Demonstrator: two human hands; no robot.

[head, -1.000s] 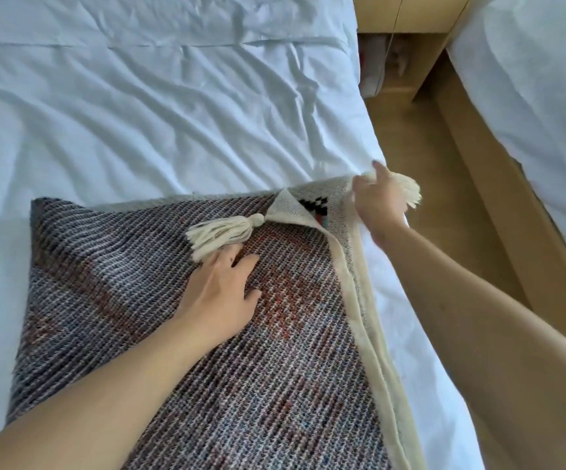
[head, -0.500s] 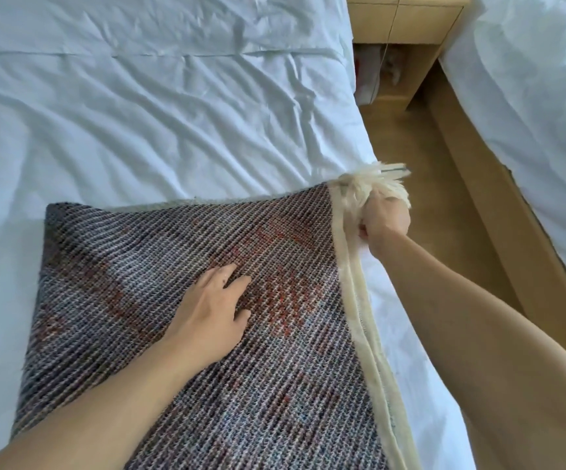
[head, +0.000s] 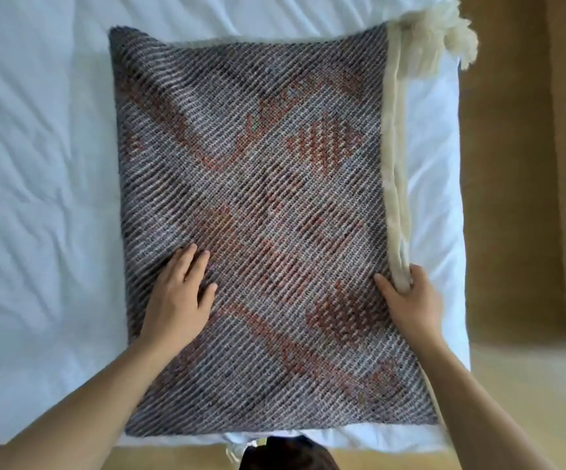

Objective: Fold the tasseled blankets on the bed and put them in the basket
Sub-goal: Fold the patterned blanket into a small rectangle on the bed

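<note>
woven grey-and-rust blanket [head: 257,215] lies folded square on the white bed [head: 37,164], tassels [head: 444,39] bunched at its far right corner. left hand [head: 176,300] rests flat and open; right hand [head: 413,300] pinches the cream edge. no basket in sight, so stowing remains.

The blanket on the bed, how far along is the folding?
Done: the blanket lies folded into a flat square on the bed, tassels gathered at one corner. In hand: left hand presses it flat, right hand grips the cream edge. Left: possibly another fold, then the basket, not in view.
</note>
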